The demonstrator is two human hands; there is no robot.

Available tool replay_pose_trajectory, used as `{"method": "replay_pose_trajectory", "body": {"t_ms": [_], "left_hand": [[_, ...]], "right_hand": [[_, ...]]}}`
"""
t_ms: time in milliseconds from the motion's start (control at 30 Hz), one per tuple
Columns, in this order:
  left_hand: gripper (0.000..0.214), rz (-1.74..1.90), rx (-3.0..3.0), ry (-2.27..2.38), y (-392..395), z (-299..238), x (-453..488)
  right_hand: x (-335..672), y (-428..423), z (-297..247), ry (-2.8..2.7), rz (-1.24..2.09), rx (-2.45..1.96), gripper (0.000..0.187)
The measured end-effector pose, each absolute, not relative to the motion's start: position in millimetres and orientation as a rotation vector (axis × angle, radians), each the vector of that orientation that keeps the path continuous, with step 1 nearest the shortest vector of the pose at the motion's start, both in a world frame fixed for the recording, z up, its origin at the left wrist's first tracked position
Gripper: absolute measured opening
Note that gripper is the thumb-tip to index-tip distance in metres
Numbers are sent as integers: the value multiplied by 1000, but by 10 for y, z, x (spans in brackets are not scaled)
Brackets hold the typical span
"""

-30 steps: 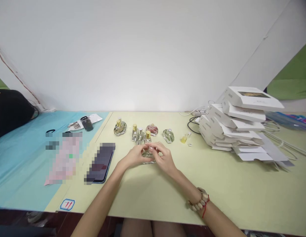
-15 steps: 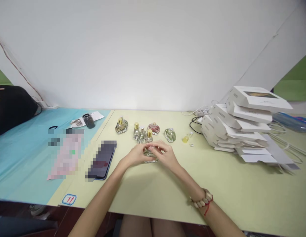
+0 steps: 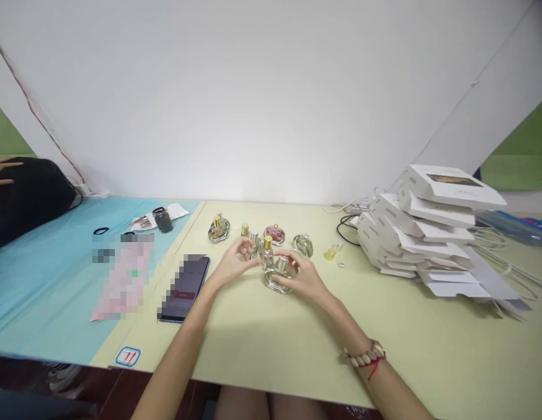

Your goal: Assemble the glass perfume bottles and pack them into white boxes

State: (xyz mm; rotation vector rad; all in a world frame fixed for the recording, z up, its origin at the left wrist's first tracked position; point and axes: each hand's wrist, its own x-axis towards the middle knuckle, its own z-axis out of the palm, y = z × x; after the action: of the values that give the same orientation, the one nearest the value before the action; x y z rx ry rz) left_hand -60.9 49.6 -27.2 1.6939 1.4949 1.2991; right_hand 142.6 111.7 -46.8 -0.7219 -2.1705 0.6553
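- pale yellow table (image 3: pixel 262 344) set against a plain white wall, seen from above the person's forearms.
- right hand (image 3: pixel 304 279) has its fingers (image 3: pixel 292 261) curled round a round glass bottle (image 3: pixel 276 283), which rests on the table near the middle, a little toward the far edge.
- left hand (image 3: pixel 230 267) is just left of that bottle, half curled, thumb and forefinger close together by a small silver-capped bottle (image 3: pixel 254 241); i cannot tell whether they pinch anything.
- gold-capped bottle (image 3: pixel 268 252) stands upright between the two hands, just beside the round one.
- behind them, in a loose row: a heart-shaped bottle (image 3: pixel 219 229), a pink bottle (image 3: pixel 275 234), a greenish bottle (image 3: pixel 303 245), then a small yellow vial (image 3: pixel 329 253).
- bead bracelet (image 3: pixel 367 356) sits on the right wrist.
- phone (image 3: pixel 185 280) lies left of the left hand, by the seam with a blue cover (image 3: pixel 43 280).
- leaning stack of white boxes (image 3: pixel 423 233) fills the right side toward the far edge.
- at the far left corner, a black bag (image 3: pixel 28 195) with another person's hand (image 3: pixel 3 169) on it.
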Motion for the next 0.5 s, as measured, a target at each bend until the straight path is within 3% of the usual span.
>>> {"method": "replay_pose_trajectory", "body": {"t_ms": [133,333,500], "left_hand": [[29,1531,1601,1820,580,-346,-529],[52,1218,1782,2183,647,-513,-145],[47,1002,1876,2317,664,-486,-82]], "right_hand": [[1520,1214,-456,-2131,481,-866,35],[1450,1264,-578,-1976,438,-912,54],[1419,1299,-602,-1938,476,-897,58]]}}
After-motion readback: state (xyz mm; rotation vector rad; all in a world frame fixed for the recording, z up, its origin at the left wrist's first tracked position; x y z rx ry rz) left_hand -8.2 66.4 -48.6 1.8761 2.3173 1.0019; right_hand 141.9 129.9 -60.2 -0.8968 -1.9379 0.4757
